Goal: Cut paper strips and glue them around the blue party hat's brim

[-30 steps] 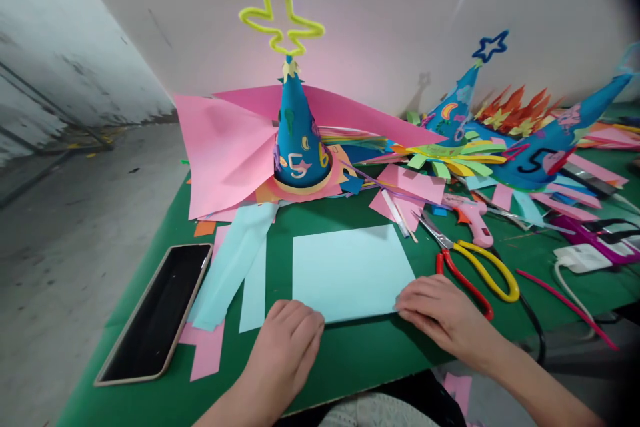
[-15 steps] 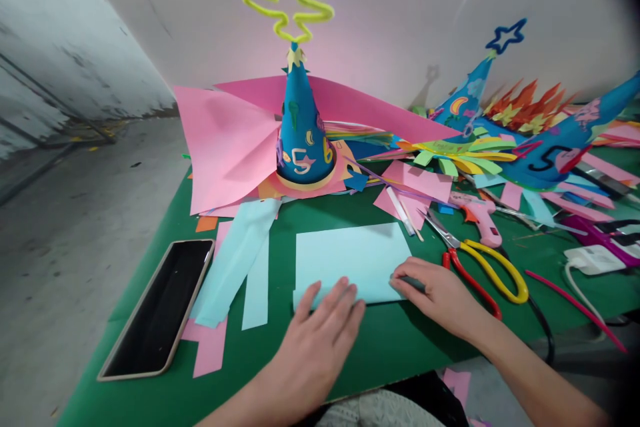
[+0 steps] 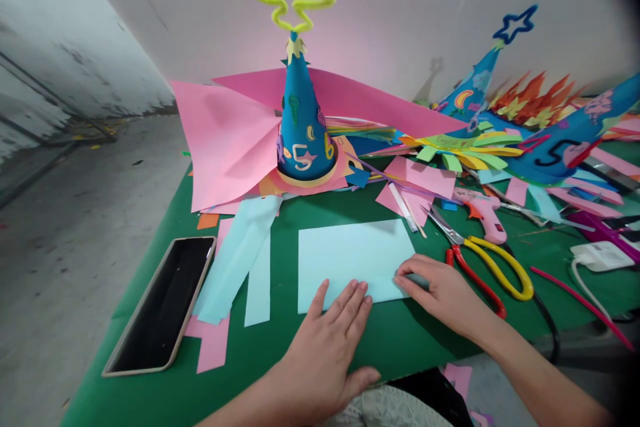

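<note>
A light blue sheet of paper (image 3: 350,253) lies flat on the green table in front of me. My left hand (image 3: 333,330) rests on its lower edge, fingers stretched out and thumb spread. At the sheet's lower right corner, my right hand (image 3: 440,290) is closed round a dark grey pen-like stick (image 3: 419,280), its tip hidden by the fingers. Scissors (image 3: 470,253) with one red and one yellow handle lie just right of that hand. A white marker (image 3: 403,205) lies above the sheet's right end.
Left of the sheet are pale blue strips (image 3: 257,287) and a phone (image 3: 163,307). A blue cone hat (image 3: 301,120) with a yellow pipe-cleaner shape stands behind, beside large pink paper (image 3: 225,140). To the right lie a pink glue gun (image 3: 487,213), a white charger (image 3: 600,255) and more hats.
My left hand has spread its thumb and flattened on the paper. The strip that jutted out at the sheet's lower left now lines up with its edge. My right hand keeps the stick.
</note>
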`<state>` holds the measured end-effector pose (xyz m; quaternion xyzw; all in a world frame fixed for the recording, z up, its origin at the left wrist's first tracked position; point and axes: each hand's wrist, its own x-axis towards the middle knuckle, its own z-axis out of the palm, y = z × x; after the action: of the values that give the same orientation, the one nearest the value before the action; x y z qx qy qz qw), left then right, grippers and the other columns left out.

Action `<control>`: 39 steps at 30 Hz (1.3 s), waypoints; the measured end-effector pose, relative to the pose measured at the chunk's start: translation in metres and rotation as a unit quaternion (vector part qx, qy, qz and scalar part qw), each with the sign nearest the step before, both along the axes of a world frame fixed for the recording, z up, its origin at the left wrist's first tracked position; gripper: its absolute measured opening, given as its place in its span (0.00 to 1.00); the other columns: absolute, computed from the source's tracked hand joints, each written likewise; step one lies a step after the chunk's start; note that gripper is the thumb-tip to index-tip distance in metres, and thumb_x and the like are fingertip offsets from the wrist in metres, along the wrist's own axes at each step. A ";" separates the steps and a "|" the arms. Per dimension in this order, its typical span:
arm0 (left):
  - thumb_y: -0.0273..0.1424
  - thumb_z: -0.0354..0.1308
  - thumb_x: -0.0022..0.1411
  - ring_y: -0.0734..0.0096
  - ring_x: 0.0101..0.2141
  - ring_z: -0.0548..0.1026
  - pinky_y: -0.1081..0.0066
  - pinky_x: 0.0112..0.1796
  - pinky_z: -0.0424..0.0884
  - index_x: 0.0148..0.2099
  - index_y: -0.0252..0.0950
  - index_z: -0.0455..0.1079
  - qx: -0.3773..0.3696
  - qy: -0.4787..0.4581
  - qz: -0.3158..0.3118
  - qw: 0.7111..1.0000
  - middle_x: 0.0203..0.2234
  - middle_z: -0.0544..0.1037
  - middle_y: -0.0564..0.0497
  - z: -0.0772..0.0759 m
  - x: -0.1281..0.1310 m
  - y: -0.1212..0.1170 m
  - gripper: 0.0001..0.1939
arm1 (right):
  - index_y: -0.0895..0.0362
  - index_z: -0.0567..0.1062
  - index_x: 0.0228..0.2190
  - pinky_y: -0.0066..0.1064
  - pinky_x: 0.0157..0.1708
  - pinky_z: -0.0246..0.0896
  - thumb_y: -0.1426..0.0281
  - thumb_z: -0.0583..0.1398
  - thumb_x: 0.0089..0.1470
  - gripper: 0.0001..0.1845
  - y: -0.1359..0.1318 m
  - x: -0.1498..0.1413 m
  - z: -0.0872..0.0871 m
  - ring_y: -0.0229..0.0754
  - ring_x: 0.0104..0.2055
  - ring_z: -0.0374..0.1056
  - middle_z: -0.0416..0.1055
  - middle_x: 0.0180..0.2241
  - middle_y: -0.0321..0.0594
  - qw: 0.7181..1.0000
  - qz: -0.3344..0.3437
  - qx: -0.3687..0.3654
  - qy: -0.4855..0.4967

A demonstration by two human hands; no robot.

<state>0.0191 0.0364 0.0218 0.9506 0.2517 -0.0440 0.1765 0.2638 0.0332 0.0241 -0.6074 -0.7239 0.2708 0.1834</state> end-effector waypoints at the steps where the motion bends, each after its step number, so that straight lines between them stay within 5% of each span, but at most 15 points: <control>1: 0.48 0.37 0.67 0.58 0.64 0.39 0.45 0.59 0.39 0.67 0.34 0.35 0.001 -0.002 -0.001 1.000 0.64 0.41 0.44 -0.001 0.000 0.000 0.35 | 0.53 0.71 0.29 0.32 0.35 0.61 0.65 0.51 0.59 0.11 0.000 0.000 0.000 0.41 0.33 0.68 0.71 0.29 0.37 1.000 -0.003 0.000 0.000; 11: 0.49 0.37 0.67 0.57 0.63 0.42 0.47 0.59 0.39 0.67 0.34 0.41 0.018 0.001 0.006 1.000 0.64 0.44 0.44 -0.001 0.001 -0.001 0.34 | 0.53 0.69 0.28 0.32 0.36 0.61 0.63 0.55 0.56 0.09 -0.001 0.001 -0.009 0.40 0.33 0.68 0.71 0.30 0.36 0.999 -0.043 0.025 0.001; 26: 0.49 0.33 0.67 0.58 0.64 0.41 0.51 0.59 0.28 0.66 0.31 0.45 0.090 -0.001 0.030 0.996 0.64 0.44 0.42 -0.011 0.004 -0.010 0.34 | 0.53 0.69 0.27 0.29 0.32 0.60 0.61 0.54 0.57 0.11 -0.001 -0.001 -0.021 0.38 0.30 0.67 0.70 0.27 0.34 0.993 -0.087 0.077 -0.013; 33: 0.51 0.30 0.66 0.54 0.63 0.44 0.46 0.58 0.38 0.66 0.30 0.46 0.050 0.004 0.055 0.997 0.63 0.46 0.40 -0.009 0.014 -0.012 0.36 | 0.53 0.68 0.27 0.31 0.33 0.60 0.59 0.52 0.58 0.14 0.000 -0.001 -0.024 0.40 0.31 0.68 0.71 0.28 0.36 0.993 -0.089 0.072 -0.009; 39: 0.51 0.31 0.66 0.56 0.64 0.37 0.45 0.57 0.27 0.66 0.30 0.46 0.086 -0.008 0.062 0.994 0.64 0.42 0.40 -0.016 0.013 -0.016 0.36 | 0.54 0.71 0.37 0.29 0.25 0.62 0.58 0.52 0.57 0.15 -0.004 0.004 -0.015 0.40 0.30 0.70 0.74 0.35 0.40 0.995 -0.084 0.046 0.010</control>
<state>0.0317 0.0207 0.0059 0.9452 0.3113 -0.0035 0.0987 0.2679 0.0292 0.0090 -0.6542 -0.6805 0.2269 0.2399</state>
